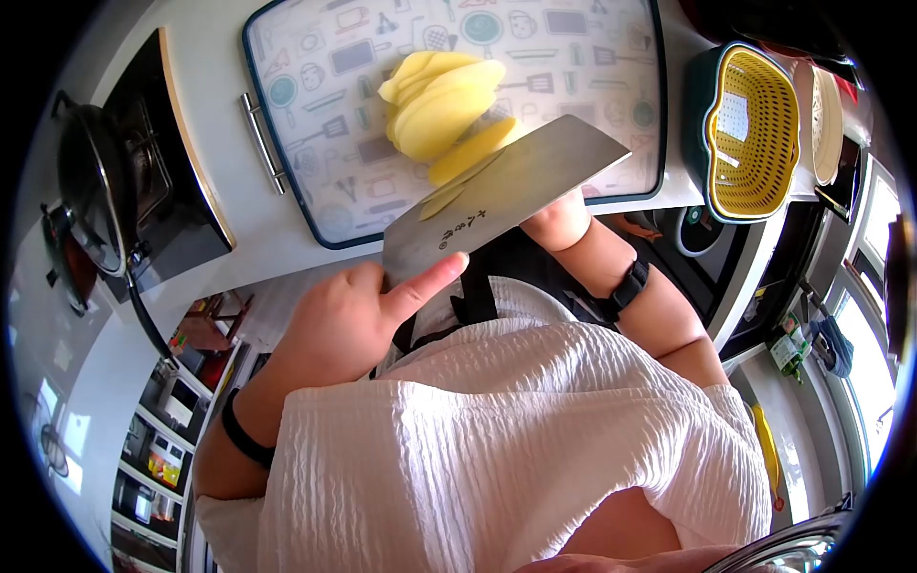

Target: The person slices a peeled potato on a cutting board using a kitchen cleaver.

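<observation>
My left hand (349, 310) is closed round the grip end of a broad cleaver (511, 181), its thumb lying along the blade. The blade is tilted over the near edge of a patterned cutting board (325, 205). Beyond it, a fanned pile of pale yellow slices (444, 100), looking like potato, lies on the board. Yellow streaks show on the blade's upper part; whether these are slices or a reflection I cannot tell. My right hand (559, 222) is behind the blade's near edge, with its fingers hidden.
At the right stands a yellow colander (755, 134) nested in a dark green basin (702, 143). A lidded pan (95, 181) sits by the hob at the left. A metal handle (261, 143) is fixed to the board's left side.
</observation>
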Demonstrator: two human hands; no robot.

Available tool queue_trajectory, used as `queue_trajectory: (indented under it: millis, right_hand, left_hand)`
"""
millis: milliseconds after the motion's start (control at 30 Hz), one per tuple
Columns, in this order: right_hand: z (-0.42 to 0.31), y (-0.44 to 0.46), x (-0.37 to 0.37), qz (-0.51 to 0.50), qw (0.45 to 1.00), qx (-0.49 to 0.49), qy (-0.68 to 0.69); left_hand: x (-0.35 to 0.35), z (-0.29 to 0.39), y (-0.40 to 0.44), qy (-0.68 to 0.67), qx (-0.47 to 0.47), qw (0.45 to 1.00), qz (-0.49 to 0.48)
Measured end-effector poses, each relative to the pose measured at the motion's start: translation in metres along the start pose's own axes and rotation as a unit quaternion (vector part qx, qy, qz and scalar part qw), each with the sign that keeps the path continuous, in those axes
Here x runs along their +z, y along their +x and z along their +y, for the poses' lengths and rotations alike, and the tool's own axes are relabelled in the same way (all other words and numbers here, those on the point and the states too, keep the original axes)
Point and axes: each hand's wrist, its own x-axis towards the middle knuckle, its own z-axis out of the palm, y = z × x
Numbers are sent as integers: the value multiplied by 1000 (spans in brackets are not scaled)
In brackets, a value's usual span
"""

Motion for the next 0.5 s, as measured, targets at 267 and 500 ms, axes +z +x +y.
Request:
queue_trajectory:
  millis: [267,500]
  right_hand:
    - [5,-4,-3,15,998,-51,-30]
    - [1,2,1,62,996,-70,-12]
  left_hand:
    - [2,-2,19,-5,3,1000,-6]
    - [36,-32,40,32,6,998,51]
